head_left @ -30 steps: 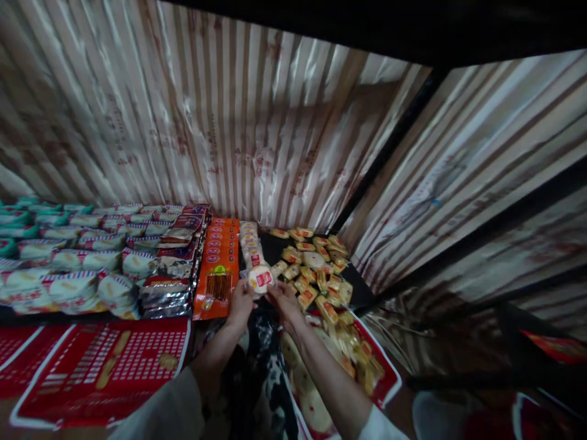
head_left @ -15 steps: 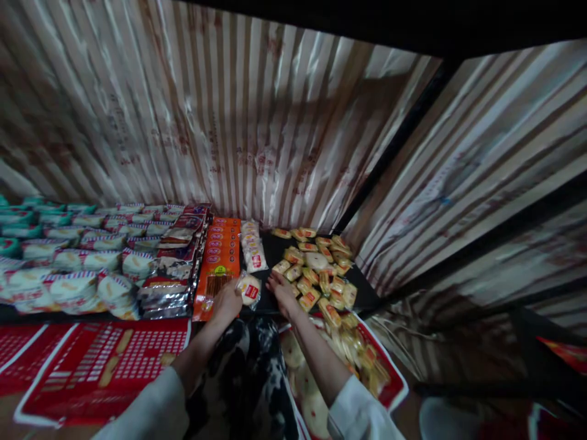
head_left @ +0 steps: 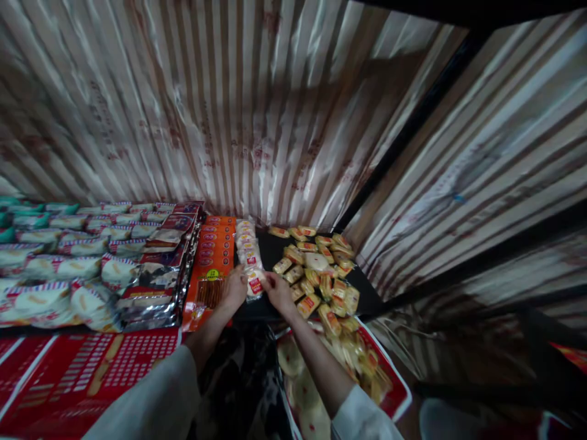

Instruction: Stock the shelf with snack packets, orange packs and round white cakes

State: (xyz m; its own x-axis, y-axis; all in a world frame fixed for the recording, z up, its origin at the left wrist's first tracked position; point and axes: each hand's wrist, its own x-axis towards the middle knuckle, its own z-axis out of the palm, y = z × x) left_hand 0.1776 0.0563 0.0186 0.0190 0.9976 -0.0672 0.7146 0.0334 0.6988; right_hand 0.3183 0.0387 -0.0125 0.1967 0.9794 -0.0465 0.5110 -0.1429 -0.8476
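Note:
A small clear packet with a pale round snack and a red label (head_left: pixel 255 285) lies at the near end of a row of matching white packets (head_left: pixel 246 237) on the black shelf. My left hand (head_left: pixel 235 288) pinches its left edge, while the fingers of my right hand (head_left: pixel 277 292) close on its right edge. Left of the row are overlapping orange snack packets (head_left: pixel 215 247). To the right, loose yellow-wrapped snack packets (head_left: pixel 309 278) lie scattered, with one pale round packet (head_left: pixel 317 262) among them.
Dark red and silver packets (head_left: pixel 158 269) and several rows of white packets (head_left: pixel 85 266) fill the shelf's left side. A red-and-white basket (head_left: pixel 400 394) with loose packets stands below on the right; red perforated panels (head_left: pixel 137 360) are below left. A striped sheet (head_left: pixel 257 110) hangs behind.
My left hand has brought the clear packet to the near end of the white row. My right hand has moved left and now grips its other edge. The view has shifted slightly.

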